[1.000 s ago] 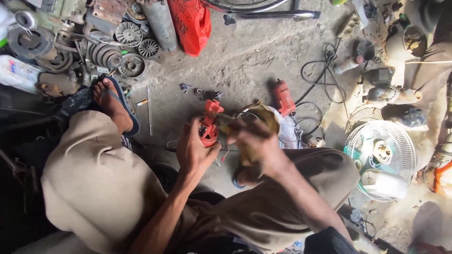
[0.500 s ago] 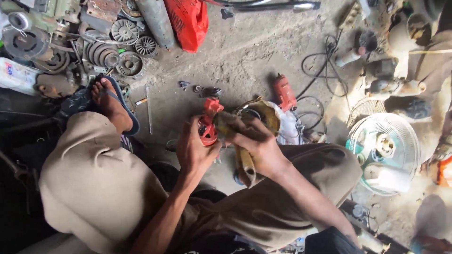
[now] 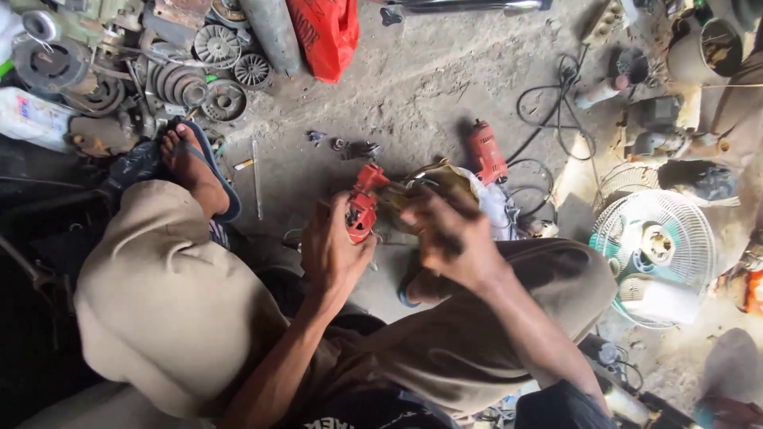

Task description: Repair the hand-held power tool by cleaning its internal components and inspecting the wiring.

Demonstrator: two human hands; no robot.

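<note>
I sit on a concrete floor with knees bent, looking down. My left hand (image 3: 334, 250) grips a small red power-tool housing (image 3: 362, 202) in front of me. My right hand (image 3: 449, 238) is blurred, closed over a dirty yellowish rag (image 3: 441, 181) pressed against the red part. Dark wires run between the two. Another red power tool (image 3: 485, 151) lies on the floor just beyond my hands, its black cable (image 3: 548, 103) looping away to the right.
Metal pulleys and gears (image 3: 191, 83) are piled at top left beside a grey cylinder (image 3: 270, 32) and a red bag (image 3: 330, 32). A white fan (image 3: 656, 254) lies at right among motors. Small screws (image 3: 350, 147) and a thin rod (image 3: 256, 179) lie on the floor.
My right hand has shifted over the rag and red part, staying blurred with motion. The left hand keeps its hold. The view has tilted slightly.
</note>
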